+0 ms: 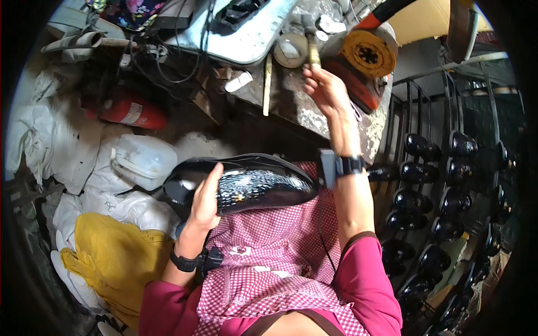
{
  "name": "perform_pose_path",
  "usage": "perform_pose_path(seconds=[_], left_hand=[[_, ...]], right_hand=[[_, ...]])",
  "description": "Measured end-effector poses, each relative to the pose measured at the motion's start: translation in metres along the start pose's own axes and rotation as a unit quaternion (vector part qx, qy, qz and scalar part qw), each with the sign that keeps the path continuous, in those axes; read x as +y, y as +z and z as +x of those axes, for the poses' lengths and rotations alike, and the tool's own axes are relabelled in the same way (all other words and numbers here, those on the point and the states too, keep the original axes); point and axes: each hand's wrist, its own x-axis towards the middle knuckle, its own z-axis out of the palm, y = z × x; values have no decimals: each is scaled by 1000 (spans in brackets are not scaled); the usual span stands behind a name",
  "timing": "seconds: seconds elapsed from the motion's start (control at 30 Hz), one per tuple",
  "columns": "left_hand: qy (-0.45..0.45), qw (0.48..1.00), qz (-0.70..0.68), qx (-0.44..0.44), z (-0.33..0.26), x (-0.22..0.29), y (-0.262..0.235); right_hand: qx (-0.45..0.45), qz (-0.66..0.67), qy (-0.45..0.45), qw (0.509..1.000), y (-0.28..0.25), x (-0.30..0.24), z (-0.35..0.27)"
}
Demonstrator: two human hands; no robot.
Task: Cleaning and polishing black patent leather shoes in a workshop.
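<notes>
We see a glossy black shoe [263, 182] held up in front of the checked apron [263, 235], its long axis running from left to right across the body. The left hand [204, 207] grips it toward its left end: the thumb lies pressed against the shoe's upper side, while the other fingers pass out of our sight behind it, so we cannot tell how they are set. This is the hand nearer to the shoe, and it touches it.

The right hand [326, 89] is well apart, beyond the shoe and over toward its right end; from those fingers, the shoe lies back toward the body and to the left. The thumb and foremost fingers there pinch the end of what looks like a yellowish brush [314, 55], its head pointing away from the shoe.

Also beyond the shoe, a pale bowl [288, 64] and a thin stick [268, 84] sit on the worn counter [288, 95], with a yellow disc [368, 53] beyond the shoe's right end. Right of the shoe, other black shoes [423, 147] fill several rows. A white plastic container [143, 159] is just beside its left end, and a yellow cloth [115, 257] lies left of it, nearer the body.
</notes>
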Motion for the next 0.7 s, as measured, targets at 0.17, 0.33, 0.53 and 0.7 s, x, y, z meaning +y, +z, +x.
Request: perform_pose_path(seconds=[0.17, 0.33, 0.53, 0.7], left_hand=[[-86, 987, 87, -105, 13, -17, 33], [-142, 909, 284, -270, 22, -47, 75], [-167, 894, 312, -276, 31, -95, 91], [-221, 910, 251, -247, 34, -98, 90]], right_hand=[[159, -153, -29, 975, -35, -44, -165], [163, -221, -98, 957, -83, -37, -301], [284, -242, -4, 928, -100, -9, -377], [278, -285, 89, 913, -92, -10, -382]])
